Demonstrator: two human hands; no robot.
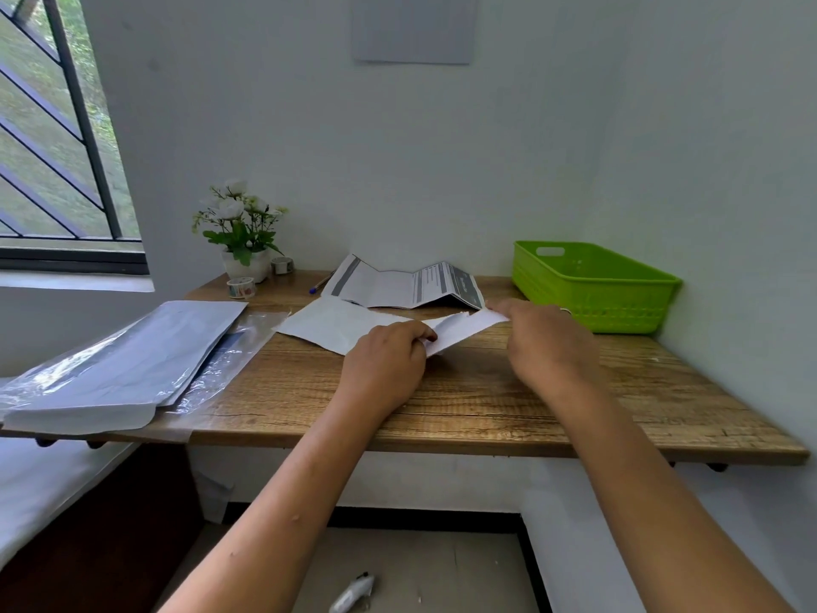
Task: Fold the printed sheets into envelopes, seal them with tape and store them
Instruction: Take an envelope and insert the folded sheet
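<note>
Illegible text on printed sheet (398, 287)

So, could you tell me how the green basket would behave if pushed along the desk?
The green basket looks like thin slotted plastic, so probably light and easy to slide. Its low, wide shape suggests it would hardly tip.

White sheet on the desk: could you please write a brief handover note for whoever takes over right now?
Left hand: pinches the raised flap of the white sheet.
Right hand: pinches the flap's other end.
Where things are: creased printed sheet behind it; patterned tape roll and second tape roll by the flower pot; green basket rear right; stack of sheets in plastic on the left.
Done: a fold is under way; no tape visible on the sheet.
Left: finish folding, tape it shut, store it, probably in the basket.
</note>
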